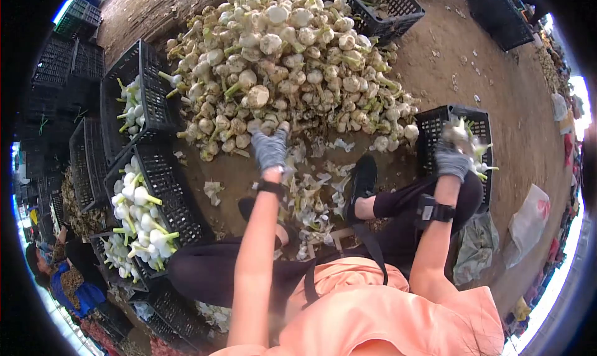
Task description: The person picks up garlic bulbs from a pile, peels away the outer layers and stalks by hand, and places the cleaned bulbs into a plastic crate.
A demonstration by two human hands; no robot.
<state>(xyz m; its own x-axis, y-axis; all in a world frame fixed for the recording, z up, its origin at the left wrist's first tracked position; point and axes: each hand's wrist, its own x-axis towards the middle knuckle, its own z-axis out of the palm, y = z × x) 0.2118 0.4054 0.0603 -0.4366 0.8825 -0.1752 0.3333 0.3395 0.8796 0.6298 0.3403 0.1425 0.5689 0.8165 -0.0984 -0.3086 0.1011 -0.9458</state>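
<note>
My left hand [270, 150], in a grey glove with bare fingertips, reaches to the near edge of a large heap of garlic bulbs [292, 63]. Its fingertips are apart and touch bulbs at the foot of the heap. My right hand [453, 160], gloved alike, is over the black crate [426, 135] by my right knee. Its fingers are closed round a garlic bulb [457, 138], smeared by motion. Trimmed garlic with short green stems [482, 150] lies in that crate, partly hidden by the hand.
Black crates [177, 188] with clean white garlic [143, 213] stand at my left. Another crate [398, 23] sits behind the heap. Peeled skins [308, 206] litter the ground between my feet. A white plastic bag [527, 225] lies at right. Another person [68, 281] is at far left.
</note>
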